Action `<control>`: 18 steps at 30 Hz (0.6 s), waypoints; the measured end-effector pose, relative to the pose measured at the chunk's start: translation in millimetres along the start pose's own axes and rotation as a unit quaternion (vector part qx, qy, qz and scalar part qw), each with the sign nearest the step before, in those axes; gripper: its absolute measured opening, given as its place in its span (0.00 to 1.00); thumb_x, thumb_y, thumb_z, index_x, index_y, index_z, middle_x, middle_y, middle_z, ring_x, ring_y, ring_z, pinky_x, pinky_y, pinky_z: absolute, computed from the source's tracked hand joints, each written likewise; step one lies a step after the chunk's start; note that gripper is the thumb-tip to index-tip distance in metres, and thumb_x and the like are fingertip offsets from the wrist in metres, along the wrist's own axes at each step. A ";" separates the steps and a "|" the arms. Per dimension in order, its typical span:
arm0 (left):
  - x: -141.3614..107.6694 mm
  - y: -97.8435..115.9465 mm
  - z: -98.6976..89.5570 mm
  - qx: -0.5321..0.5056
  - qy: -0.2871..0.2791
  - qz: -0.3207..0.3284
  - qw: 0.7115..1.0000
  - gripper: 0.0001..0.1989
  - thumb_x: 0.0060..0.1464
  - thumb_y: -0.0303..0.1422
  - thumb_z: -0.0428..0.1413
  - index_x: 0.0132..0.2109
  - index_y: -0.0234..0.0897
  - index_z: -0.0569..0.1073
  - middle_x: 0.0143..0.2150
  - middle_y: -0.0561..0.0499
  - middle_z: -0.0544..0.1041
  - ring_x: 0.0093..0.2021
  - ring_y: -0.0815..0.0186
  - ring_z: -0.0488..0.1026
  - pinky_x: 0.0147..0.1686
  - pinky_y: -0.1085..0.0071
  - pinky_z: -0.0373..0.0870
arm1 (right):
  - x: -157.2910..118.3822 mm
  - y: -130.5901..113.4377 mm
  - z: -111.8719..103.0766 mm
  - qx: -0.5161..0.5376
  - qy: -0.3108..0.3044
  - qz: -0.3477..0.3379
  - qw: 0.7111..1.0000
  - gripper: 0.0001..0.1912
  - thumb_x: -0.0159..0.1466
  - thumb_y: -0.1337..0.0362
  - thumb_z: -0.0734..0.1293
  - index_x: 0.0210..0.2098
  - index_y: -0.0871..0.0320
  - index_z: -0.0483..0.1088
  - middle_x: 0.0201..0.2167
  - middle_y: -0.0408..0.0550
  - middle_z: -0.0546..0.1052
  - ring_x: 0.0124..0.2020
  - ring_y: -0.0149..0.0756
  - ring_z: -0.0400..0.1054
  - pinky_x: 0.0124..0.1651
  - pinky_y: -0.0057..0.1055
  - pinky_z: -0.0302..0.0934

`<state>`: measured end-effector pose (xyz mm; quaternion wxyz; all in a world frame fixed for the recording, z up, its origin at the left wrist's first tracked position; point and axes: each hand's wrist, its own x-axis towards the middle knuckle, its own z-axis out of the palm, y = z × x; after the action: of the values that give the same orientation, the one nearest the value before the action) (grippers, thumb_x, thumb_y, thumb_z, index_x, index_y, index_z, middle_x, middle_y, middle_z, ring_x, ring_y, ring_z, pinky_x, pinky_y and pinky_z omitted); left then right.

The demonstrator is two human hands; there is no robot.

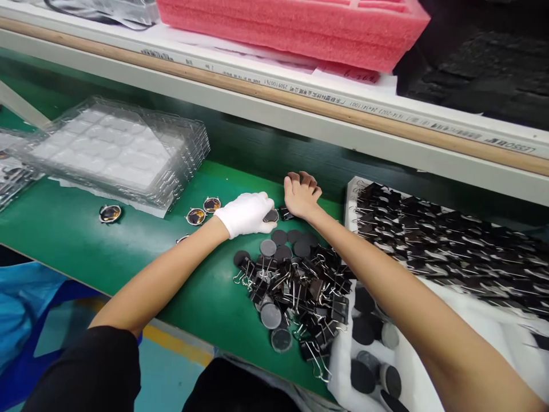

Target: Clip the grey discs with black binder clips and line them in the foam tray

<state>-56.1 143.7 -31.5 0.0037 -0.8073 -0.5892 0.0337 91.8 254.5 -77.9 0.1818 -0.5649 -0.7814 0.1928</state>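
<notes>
My left hand (246, 213), in a white glove, rests on the green table (86, 240) and pinches a round grey disc (271, 216) at its fingertips. My bare right hand (301, 194) is curled shut right beside it, with a black binder clip (286, 213) at its base. Whether that hand grips the clip is hidden. Below both hands lie loose dark discs (281, 236) and a heap of black binder clips (300, 292).
A stack of clear plastic blister trays (115, 151) stands at the left. Three finished round pieces (110, 213) (196, 216) (211, 204) lie near it. A white tray of clipped parts (437, 234) sits at the right. More discs lie on white cloth (369, 337). Pink foam (300, 26) sits on the shelf above.
</notes>
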 end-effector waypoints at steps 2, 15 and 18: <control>1.8 2.3 -0.5 -0.002 -0.001 0.000 1.000 0.21 0.60 0.47 0.55 0.49 0.35 0.77 0.46 0.40 0.76 0.44 0.51 0.78 0.39 0.62 0.70 | 0.0 1.3 0.7 0.006 0.005 0.002 1.000 0.28 0.74 0.49 0.43 0.66 0.47 0.59 0.73 0.55 0.52 0.75 0.54 0.39 0.71 0.66 0.37; 12.0 11.7 5.8 -0.037 0.008 -0.023 0.999 0.23 0.61 0.48 0.55 0.51 0.33 0.76 0.49 0.39 0.75 0.47 0.49 0.77 0.44 0.59 0.71 | -0.4 4.6 0.1 -0.002 0.014 0.023 1.000 0.26 0.74 0.51 0.43 0.62 0.49 0.61 0.71 0.56 0.56 0.74 0.54 0.42 0.71 0.66 0.38; 11.9 13.1 6.4 -0.040 0.013 -0.026 0.999 0.24 0.62 0.49 0.55 0.51 0.33 0.76 0.49 0.38 0.75 0.47 0.48 0.77 0.45 0.59 0.71 | -3.3 0.7 2.5 -0.019 0.024 0.027 0.999 0.26 0.74 0.51 0.44 0.62 0.50 0.61 0.71 0.57 0.56 0.74 0.55 0.42 0.71 0.67 0.37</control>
<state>-40.3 150.8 -39.1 -0.0205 -0.7918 -0.6104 -0.0003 92.2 251.4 -80.6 0.1843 -0.5940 -0.7646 0.1691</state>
